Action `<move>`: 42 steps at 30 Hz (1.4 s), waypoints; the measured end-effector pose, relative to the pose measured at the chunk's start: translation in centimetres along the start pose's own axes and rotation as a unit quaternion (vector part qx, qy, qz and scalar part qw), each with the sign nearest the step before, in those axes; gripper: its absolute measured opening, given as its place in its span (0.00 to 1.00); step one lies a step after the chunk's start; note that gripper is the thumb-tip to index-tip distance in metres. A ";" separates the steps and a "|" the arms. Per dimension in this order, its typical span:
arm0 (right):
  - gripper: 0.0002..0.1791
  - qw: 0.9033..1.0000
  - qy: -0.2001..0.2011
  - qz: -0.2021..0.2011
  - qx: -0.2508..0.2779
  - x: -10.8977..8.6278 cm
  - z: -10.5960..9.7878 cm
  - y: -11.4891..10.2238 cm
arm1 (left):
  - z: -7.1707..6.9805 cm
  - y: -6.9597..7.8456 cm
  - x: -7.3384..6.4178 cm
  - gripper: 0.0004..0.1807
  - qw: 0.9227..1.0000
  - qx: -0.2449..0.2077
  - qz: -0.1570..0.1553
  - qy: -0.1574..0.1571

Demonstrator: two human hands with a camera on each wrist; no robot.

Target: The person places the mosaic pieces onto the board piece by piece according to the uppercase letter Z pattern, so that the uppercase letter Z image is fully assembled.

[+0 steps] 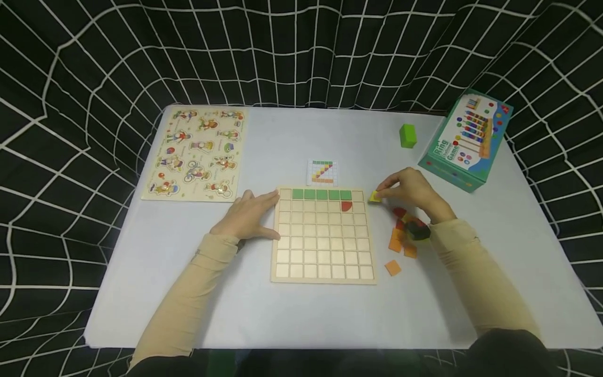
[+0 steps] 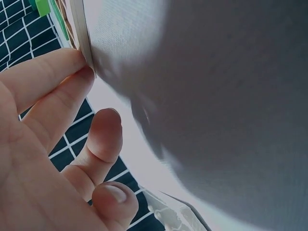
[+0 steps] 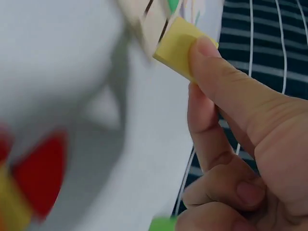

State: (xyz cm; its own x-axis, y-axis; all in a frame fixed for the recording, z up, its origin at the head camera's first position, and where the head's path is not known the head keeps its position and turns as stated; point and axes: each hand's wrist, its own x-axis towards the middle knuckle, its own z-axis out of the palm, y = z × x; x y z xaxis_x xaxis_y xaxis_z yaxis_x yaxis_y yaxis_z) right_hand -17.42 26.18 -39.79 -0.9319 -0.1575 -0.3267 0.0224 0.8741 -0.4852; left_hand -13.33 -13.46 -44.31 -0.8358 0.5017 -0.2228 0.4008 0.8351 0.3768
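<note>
A wooden grid board (image 1: 316, 243) lies mid-table, with several green square tiles (image 1: 322, 195) along its top row and a red quarter-round tile (image 1: 346, 206) one row below. My left hand (image 1: 247, 215) touches the board's left edge, thumb and fingers spread; in the left wrist view its fingertips (image 2: 85, 72) meet the board's side. Thumb and finger of my right hand (image 1: 411, 192) pinch a yellow tile (image 3: 177, 48) just off the board's upper right edge. Beyond the board lies a small pattern card (image 1: 322, 173) with green, yellow, red and orange cells.
Right of the board is a loose pile of red, yellow and dark green pieces with orange tiles (image 1: 395, 244); one orange tile (image 1: 393, 268) lies apart. A green block (image 1: 408, 136) and a ring game box (image 1: 467, 139) stand back right. A picture puzzle board (image 1: 195, 152) lies back left.
</note>
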 end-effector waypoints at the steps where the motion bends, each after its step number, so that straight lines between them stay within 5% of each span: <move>1: 0.17 1.000 -0.003 -0.005 -0.001 0.3 0.3 -0.7 | 0.0 0.0 0.1 0.58 1.000 0.000 0.000 0.001; 10: 0.12 0.997 -0.045 -0.059 -0.013 2.3 3.9 -5.4 | -0.1 0.0 0.2 0.58 1.000 0.004 0.003 0.003; 21: 0.10 0.997 -0.038 -0.050 -0.039 2.4 6.0 -6.3 | -0.2 0.1 0.3 0.58 1.000 0.010 0.003 -0.001; 30: 0.13 1.000 0.009 -0.026 0.010 1.8 5.3 -5.0 | -0.2 0.0 0.2 0.58 1.000 0.015 0.004 -0.002; 42: 0.18 1.000 0.006 0.024 -0.014 -0.3 1.4 0.9 | -0.3 0.0 0.3 0.57 1.000 0.004 0.001 -0.009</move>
State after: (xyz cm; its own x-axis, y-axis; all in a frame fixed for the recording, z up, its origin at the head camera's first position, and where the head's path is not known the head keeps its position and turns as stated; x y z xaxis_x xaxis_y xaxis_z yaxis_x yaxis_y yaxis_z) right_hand -16.64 26.36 -41.30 -0.9346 -0.1101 -0.3382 0.0563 0.8931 -0.4462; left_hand -13.70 -13.36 -44.14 -0.8284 0.5072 -0.2376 0.4059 0.8360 0.3692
